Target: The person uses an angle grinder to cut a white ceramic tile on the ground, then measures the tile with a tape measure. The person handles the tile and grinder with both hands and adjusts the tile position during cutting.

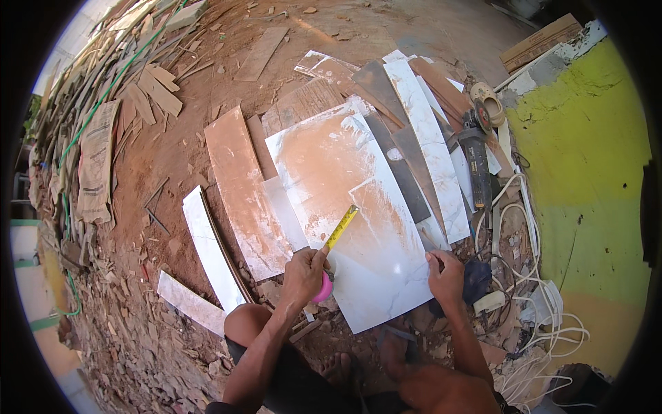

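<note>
My left hand [302, 277] is closed round a pink tape measure [323, 287], whose short length of yellow blade [341, 229] sticks out over a large white tile [379, 283]. Reddish dust covers much of the tile's upper part, and a pale angled line shows in it near the blade's tip. On the tile's right edge, my right hand [447, 276] pinches the rim between thumb and fingers. The tile's near corner points toward my feet. Other tile pieces lie beneath and beside it.
An angle grinder [474, 162] rests on tile strips at the right, beside tangled white cable [534, 255] and a green-yellow wall [579, 172]. Narrow white offcuts [210, 248] lie at my left on rubble. Wood scraps [162, 90] are piled far left.
</note>
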`<state>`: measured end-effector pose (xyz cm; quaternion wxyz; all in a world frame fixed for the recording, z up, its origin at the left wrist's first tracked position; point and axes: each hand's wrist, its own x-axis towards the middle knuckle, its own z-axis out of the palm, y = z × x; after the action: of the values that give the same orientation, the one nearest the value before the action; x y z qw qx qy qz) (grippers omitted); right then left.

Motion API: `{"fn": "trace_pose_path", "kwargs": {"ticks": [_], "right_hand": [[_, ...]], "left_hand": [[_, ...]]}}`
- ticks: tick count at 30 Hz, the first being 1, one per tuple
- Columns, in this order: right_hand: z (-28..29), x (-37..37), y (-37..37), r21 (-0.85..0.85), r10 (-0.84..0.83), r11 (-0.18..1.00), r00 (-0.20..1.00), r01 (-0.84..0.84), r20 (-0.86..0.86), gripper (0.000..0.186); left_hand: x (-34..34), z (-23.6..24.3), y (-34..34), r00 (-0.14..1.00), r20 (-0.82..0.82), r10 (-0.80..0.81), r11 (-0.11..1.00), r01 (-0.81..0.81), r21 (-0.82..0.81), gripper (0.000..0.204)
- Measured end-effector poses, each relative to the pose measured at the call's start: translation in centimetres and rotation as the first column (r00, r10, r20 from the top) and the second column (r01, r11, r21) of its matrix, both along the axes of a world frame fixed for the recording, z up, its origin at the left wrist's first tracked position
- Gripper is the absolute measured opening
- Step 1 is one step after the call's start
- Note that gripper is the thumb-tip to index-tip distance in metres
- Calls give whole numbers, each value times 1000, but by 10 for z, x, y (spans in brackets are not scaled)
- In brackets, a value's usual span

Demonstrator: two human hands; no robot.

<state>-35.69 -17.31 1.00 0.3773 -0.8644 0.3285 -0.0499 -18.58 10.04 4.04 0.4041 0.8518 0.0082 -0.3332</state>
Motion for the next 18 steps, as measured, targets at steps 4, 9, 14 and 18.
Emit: {"fn": "trace_pose_path", "kwargs": {"ticks": [4,9,14,18], "right_hand": [[25,90,11,-129,197,977,952,-171,232,31],[-5,247,23,-271,443,893,813,-360,379,50],[-32,331,25,-419,390,875,867,-244,309,57],[-43,346,78,-378,382,891,864,-250,328,61]], "left_hand": [[19,11,21,995,7,101,994,-100,-36,50],[45,67,42,945,-8,326,907,-315,-278,46],[42,87,62,884,76,461,850,-415,-325,46],[35,91,66,854,182,487,831,-389,-399,46]]}}
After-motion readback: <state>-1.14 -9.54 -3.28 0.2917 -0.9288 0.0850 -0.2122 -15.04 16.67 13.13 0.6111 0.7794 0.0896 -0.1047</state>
